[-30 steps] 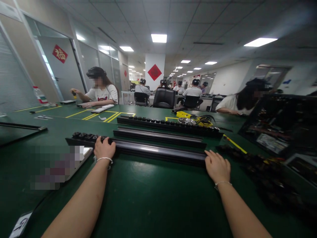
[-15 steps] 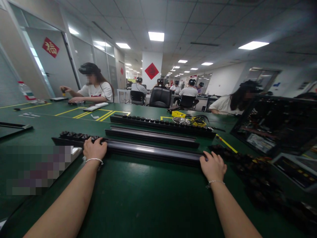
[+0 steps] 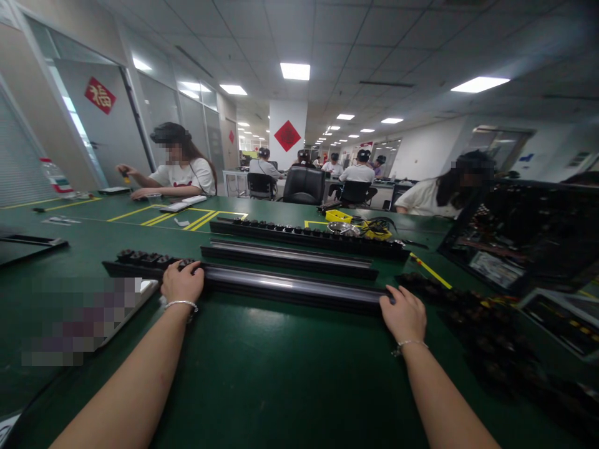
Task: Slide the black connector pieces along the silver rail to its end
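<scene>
Both hands are on the nearest long black rail [image 3: 290, 288] lying crosswise on the green table [image 3: 281, 374]: the left hand [image 3: 181, 284] is curled over it right where the row of black sockets [image 3: 145, 258] ends, and the right hand [image 3: 403, 315] is wrapped around the rail's right end. Two more black rails sit just behind it, a plain rail [image 3: 287, 257] and then a socket-studded rail [image 3: 309, 237], with a yellow bin [image 3: 339, 216] and a metal bowl [image 3: 343, 227] past those. A pile of dark parts [image 3: 477, 318] lies near the right hand, and a person in a white shirt [image 3: 180, 176] works at the far left of the table.
</scene>
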`<state>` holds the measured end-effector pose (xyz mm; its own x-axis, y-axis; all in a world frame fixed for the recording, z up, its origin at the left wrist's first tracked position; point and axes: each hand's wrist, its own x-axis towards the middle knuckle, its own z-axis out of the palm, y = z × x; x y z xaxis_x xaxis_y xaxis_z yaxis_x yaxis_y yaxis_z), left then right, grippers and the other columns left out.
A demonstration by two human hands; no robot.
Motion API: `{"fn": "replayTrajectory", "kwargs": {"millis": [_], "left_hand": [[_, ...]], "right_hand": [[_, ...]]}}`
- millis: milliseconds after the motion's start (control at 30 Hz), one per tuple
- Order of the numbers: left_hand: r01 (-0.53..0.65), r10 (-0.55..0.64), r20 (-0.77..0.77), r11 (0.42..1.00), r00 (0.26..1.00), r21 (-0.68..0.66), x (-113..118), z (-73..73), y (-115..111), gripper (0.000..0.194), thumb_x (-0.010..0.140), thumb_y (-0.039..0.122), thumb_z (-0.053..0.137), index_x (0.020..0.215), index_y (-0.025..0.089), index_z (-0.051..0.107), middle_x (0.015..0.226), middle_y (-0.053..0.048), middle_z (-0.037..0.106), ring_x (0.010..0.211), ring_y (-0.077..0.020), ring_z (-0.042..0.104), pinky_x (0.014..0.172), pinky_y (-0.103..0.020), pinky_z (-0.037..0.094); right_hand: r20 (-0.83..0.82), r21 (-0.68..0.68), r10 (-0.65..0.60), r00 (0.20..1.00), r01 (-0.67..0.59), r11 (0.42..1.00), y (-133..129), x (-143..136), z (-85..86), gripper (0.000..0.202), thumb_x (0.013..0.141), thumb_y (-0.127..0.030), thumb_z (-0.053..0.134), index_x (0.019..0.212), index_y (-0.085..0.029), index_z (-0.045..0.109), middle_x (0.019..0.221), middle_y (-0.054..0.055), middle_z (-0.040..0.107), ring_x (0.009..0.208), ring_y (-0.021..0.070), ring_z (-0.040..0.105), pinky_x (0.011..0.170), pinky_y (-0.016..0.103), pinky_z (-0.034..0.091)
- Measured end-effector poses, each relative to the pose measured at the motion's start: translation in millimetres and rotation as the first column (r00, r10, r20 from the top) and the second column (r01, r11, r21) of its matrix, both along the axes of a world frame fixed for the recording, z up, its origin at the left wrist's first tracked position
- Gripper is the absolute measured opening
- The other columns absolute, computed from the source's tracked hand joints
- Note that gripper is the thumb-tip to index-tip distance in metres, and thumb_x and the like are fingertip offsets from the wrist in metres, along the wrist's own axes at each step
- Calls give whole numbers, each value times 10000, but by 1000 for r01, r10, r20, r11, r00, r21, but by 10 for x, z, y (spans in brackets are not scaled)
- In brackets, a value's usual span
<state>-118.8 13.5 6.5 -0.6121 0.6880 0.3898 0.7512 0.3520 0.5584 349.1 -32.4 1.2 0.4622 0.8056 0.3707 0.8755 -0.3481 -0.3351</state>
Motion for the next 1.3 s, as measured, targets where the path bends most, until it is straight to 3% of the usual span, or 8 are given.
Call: {"fn": "replayTrajectory", "kwargs": {"millis": [467,700,1033,1300], "left_hand": [[-17,17,27,1000,999,15,105,53,-22,318,781,351,431,954,274,686,1212,-65,513,1110,-277,454,949,-426,378],[-21,20,-16,997,1000,-69,100,-17,24,373,785,416,403,1072,326,624,1271,-60,471,1261,-289,305,1016,-461,275],[-4,4,-26,1000,1000,-30,161,49,-26,328,794,350,418,992,293,673,1179,-88,556,1139,-281,454,938,-442,363],[-12,11,-32,999,999,-30,157,-5,11,323,808,358,395,968,321,674,1152,-83,567,1109,-294,461,946,-540,301]], "right_hand": [[-5,13,6,1000,-6,1000,21,31,-25,519,779,-425,313,1169,-206,576,1260,93,491,1153,312,385,944,468,325],[-12,-6,-5,1000,4,1000,3,-2,5,510,776,-418,321,1170,-215,573,1272,81,481,1162,296,380,962,441,320],[-34,5,-3,999,3,1000,4,10,-3,506,778,-424,314,1166,-227,572,1264,72,492,1161,302,378,943,463,335],[-44,-21,-10,999,9,1000,0,-7,15,510,779,-418,315,1180,-225,563,1283,70,475,1179,295,366,964,450,320]]}}
